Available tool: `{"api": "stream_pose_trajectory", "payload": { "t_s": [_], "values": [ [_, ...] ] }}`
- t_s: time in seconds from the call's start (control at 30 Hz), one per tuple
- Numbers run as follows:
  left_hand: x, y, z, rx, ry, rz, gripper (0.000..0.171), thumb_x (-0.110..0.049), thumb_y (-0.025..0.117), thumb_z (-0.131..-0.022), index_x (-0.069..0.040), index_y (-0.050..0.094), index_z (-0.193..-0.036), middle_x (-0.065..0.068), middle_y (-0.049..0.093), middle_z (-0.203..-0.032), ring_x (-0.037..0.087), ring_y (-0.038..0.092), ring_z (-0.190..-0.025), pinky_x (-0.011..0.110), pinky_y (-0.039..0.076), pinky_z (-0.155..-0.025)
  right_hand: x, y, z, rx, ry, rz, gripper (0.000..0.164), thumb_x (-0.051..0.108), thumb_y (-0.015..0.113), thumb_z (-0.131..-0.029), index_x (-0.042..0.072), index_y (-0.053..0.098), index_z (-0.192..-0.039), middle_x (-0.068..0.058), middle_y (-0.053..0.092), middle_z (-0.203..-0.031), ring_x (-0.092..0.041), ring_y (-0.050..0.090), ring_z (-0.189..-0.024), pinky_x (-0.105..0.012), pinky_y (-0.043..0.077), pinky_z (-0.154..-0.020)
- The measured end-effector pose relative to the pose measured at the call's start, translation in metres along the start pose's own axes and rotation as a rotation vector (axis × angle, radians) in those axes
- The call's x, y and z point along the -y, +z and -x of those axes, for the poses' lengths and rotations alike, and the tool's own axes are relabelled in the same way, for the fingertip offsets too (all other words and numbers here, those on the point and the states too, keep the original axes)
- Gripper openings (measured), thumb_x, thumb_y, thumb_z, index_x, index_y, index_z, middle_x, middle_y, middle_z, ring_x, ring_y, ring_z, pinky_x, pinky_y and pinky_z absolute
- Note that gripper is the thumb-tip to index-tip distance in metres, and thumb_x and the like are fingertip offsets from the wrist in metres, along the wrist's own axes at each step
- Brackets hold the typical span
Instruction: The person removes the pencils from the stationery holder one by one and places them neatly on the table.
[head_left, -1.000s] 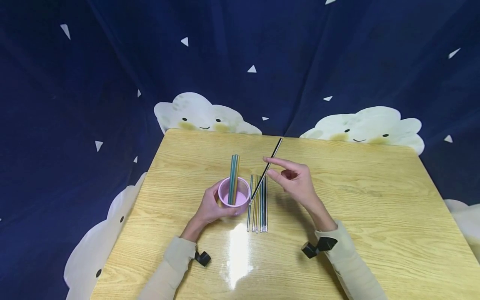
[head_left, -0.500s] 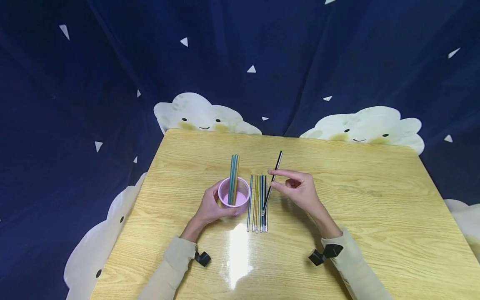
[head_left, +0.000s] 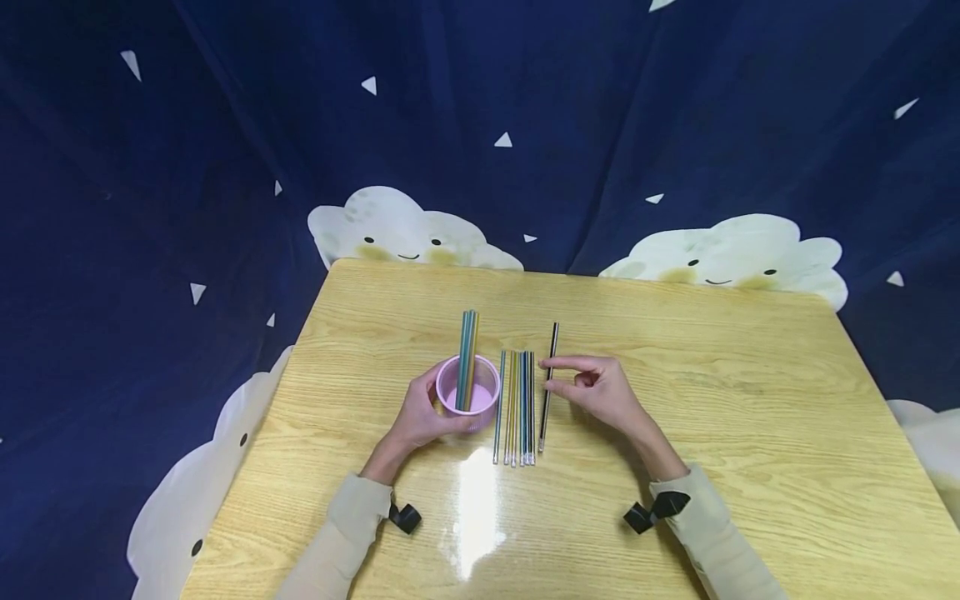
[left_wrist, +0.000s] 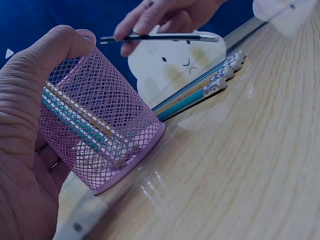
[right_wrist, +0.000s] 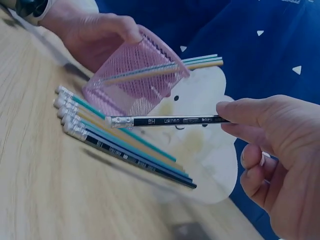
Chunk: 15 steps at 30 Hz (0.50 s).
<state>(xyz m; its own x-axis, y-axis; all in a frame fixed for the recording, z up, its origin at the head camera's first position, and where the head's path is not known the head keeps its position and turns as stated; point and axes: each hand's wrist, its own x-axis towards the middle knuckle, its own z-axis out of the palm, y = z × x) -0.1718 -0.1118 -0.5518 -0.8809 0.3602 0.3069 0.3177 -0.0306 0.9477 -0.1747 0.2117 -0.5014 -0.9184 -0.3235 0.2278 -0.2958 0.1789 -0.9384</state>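
A pink mesh pencil cup (left_wrist: 125,102) stands on the table in my left hand (head_left: 422,414), which holds it round the side. Inside it lean several teal and yellow pencils (head_left: 468,342), eraser ends down. My right hand (head_left: 603,393) pinches a black pencil (right_wrist: 172,121) between thumb and fingertips, its white eraser end toward me. That pencil is held above the table in the wrist views. Between the cup and the right hand lies a row of several pencils (right_wrist: 140,161), teal, yellow, blue and black, their eraser ends roughly lined up near me.
The wooden table (head_left: 750,433) reaches well out to the right of the hands. Behind its far edge hangs a dark blue curtain (head_left: 465,108) with white triangles and smiling clouds. A bright reflection lies on the tabletop in front of the cup.
My right hand has moved down and slightly right, away from the cup. The black pencil has swung from a slant to nearly parallel with the row. The left hand and cup have stayed put.
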Motion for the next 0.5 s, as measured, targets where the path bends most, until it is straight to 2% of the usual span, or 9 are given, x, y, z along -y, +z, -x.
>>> {"api": "stream_pose_trajectory", "payload": {
  "t_s": [0.1, 0.2, 0.23, 0.3, 0.4, 0.47, 0.5],
  "values": [
    [0.000, 0.000, 0.000, -0.002, -0.005, 0.002, 0.089, -0.004, 0.094, -0.064, -0.001, 0.056, -0.145, 0.032, 0.063, -0.133, 0.043, 0.061, -0.122, 0.050, 0.051, -0.110, -0.006, -0.001, 0.001, 0.020, 0.027, -0.003, 0.032, 0.003, 0.083, -0.088, 0.001, 0.077, -0.119, -0.013, 0.069, -0.074, -0.002, 0.031, -0.043, -0.022, 0.022, -0.033],
    [-0.001, 0.000, 0.000, -0.005, -0.011, 0.007, 0.090, -0.001, 0.093, -0.065, -0.001, 0.056, -0.146, 0.031, 0.063, -0.133, 0.041, 0.061, -0.122, 0.048, 0.051, -0.110, -0.013, -0.002, 0.002, 0.050, 0.062, -0.008, 0.032, 0.003, 0.081, -0.090, 0.001, 0.076, -0.121, -0.024, 0.074, -0.102, -0.001, 0.030, -0.042, -0.020, 0.022, -0.033],
    [-0.001, 0.001, 0.000, -0.006, -0.014, 0.006, 0.090, 0.000, 0.093, -0.065, 0.000, 0.056, -0.146, 0.030, 0.064, -0.133, 0.041, 0.061, -0.123, 0.047, 0.051, -0.110, -0.016, -0.003, 0.003, 0.059, 0.074, -0.010, 0.032, 0.004, 0.081, -0.090, 0.002, 0.076, -0.122, -0.025, 0.073, -0.105, -0.001, 0.030, -0.041, -0.020, 0.022, -0.033],
    [-0.001, 0.001, 0.000, -0.007, -0.018, 0.007, 0.090, 0.003, 0.093, -0.064, 0.000, 0.055, -0.146, 0.029, 0.064, -0.134, 0.041, 0.061, -0.123, 0.045, 0.051, -0.110, -0.019, -0.003, 0.003, 0.083, 0.098, -0.013, 0.032, 0.005, 0.080, -0.091, 0.001, 0.075, -0.123, -0.025, 0.072, -0.089, -0.001, 0.030, -0.040, -0.020, 0.022, -0.032],
    [-0.001, 0.001, 0.000, -0.011, -0.018, 0.015, 0.092, 0.007, 0.092, -0.063, 0.003, 0.054, -0.146, 0.030, 0.064, -0.133, 0.044, 0.061, -0.122, 0.044, 0.051, -0.110, -0.023, -0.003, 0.004, 0.112, 0.128, 0.003, 0.033, 0.009, 0.080, -0.092, 0.003, 0.075, -0.123, -0.016, 0.061, -0.062, -0.001, 0.030, -0.039, -0.020, 0.023, -0.033],
    [-0.001, 0.002, 0.000, -0.011, -0.017, 0.022, 0.092, 0.008, 0.092, -0.062, 0.004, 0.054, -0.146, 0.032, 0.063, -0.134, 0.047, 0.060, -0.122, 0.045, 0.051, -0.110, -0.023, -0.004, 0.005, 0.127, 0.146, 0.015, 0.033, 0.011, 0.080, -0.093, 0.004, 0.075, -0.125, -0.012, 0.058, -0.058, -0.002, 0.032, -0.039, -0.019, 0.024, -0.033],
    [-0.001, 0.002, 0.000, -0.010, -0.017, 0.024, 0.092, 0.009, 0.092, -0.062, 0.004, 0.054, -0.146, 0.032, 0.063, -0.134, 0.047, 0.060, -0.122, 0.045, 0.051, -0.110, -0.024, -0.004, 0.005, 0.134, 0.158, 0.023, 0.033, 0.012, 0.079, -0.094, 0.005, 0.075, -0.125, -0.012, 0.062, -0.060, -0.001, 0.032, -0.039, -0.018, 0.025, -0.034]
  ]
}}
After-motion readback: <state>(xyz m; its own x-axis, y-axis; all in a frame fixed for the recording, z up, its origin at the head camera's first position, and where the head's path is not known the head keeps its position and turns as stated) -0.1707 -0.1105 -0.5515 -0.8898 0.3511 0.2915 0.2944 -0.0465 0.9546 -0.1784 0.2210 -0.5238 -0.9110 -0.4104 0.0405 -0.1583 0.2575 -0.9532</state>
